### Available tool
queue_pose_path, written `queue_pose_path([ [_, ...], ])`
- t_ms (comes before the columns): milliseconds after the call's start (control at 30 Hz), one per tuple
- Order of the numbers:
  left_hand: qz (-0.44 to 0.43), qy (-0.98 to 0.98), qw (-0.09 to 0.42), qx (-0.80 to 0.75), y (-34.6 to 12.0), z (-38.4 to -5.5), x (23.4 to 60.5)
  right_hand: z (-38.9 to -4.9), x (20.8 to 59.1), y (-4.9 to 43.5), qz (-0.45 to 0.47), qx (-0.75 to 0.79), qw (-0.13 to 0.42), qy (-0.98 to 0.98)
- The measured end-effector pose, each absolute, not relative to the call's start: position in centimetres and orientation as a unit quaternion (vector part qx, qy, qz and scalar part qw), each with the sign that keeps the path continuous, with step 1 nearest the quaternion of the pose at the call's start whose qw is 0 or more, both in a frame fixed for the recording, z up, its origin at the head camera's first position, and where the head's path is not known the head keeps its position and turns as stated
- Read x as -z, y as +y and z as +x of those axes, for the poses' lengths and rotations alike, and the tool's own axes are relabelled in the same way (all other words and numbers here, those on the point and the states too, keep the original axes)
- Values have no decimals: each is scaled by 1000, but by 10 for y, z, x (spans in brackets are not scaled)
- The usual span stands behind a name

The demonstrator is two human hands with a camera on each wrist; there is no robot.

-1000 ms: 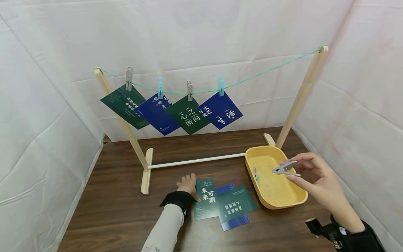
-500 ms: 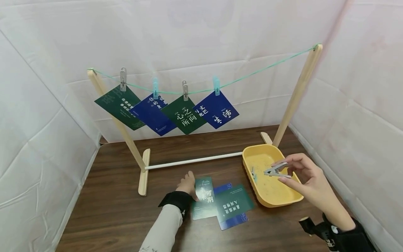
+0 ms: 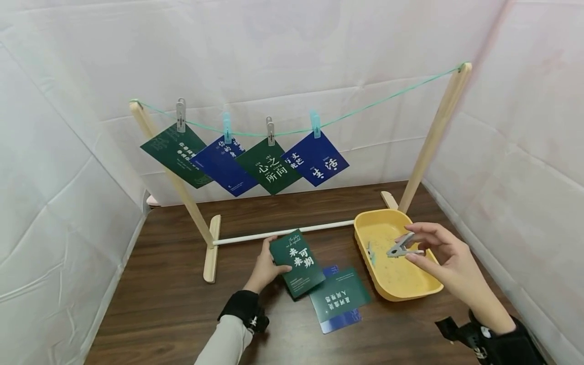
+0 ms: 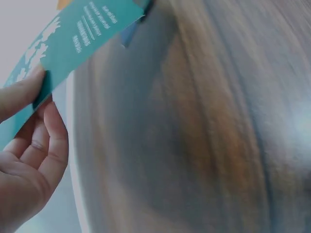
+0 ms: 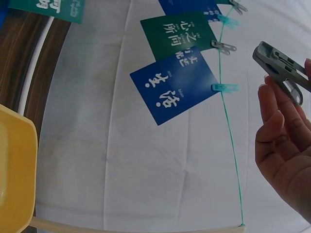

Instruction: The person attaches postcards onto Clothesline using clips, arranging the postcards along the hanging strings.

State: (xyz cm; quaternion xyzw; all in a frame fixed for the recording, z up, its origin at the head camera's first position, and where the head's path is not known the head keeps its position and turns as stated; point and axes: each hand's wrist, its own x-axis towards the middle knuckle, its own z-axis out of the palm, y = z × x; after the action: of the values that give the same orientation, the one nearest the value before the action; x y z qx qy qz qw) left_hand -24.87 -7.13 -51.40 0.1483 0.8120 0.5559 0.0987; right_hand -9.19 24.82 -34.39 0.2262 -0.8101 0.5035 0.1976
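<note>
My left hand (image 3: 266,267) pinches a green card (image 3: 298,264) with white lettering by its left edge, thumb on the printed face. In the left wrist view this card (image 4: 73,46) slants up from between thumb and fingers, above the table. My right hand (image 3: 449,261) holds a grey clothespin (image 3: 401,247) over the yellow tray, pinching its handles; the right wrist view shows the clothespin (image 5: 279,68) against the white cloth. Another green card (image 3: 341,294) lies across a blue card (image 3: 342,321) on the table, to the right of the held card.
A green string (image 3: 388,100) runs between two wooden posts (image 3: 435,137). Several cards hang on it by grey and light blue clothespins, one a blue card (image 3: 321,159). A white rod (image 3: 251,237) joins the posts low down. The yellow tray (image 3: 378,284) contains another clothespin (image 3: 371,252).
My left hand has picked the green card up off the table and tilted it, moving slightly back and left. The right hand still holds the grey clothespin over the tray, tilting it a little.
</note>
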Motion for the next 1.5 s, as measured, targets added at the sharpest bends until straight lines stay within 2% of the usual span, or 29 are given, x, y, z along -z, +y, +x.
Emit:
queue_pose_path([
  [100, 154, 796, 88, -578, -62, -249, 504, -95, 344, 252, 233, -521, 204, -795],
  [300, 196, 753, 105, -619, -38, -249, 476, -109, 346, 253, 231, -579, 219, -751],
  [467, 231, 728, 106, -637, -13, -249, 453, -123, 343, 250, 208, -531, 233, -788],
  [567, 215, 722, 72, -654, 2, -251, 438, -136, 339, 249, 191, -529, 236, -793],
  [733, 174, 736, -14, -654, 26, -261, 419, -164, 330, 251, 137, -547, 252, -786],
  [900, 157, 720, -74, -672, 49, -274, 404, -195, 312, 257, 136, -523, 291, -789],
  [1067, 154, 692, -86, -700, 71, -286, 383, -223, 280, 258, 142, -482, 335, -797],
  [1500, 137, 675, -146, -710, 106, -297, 338, -273, 213, 246, 108, -359, 382, -845],
])
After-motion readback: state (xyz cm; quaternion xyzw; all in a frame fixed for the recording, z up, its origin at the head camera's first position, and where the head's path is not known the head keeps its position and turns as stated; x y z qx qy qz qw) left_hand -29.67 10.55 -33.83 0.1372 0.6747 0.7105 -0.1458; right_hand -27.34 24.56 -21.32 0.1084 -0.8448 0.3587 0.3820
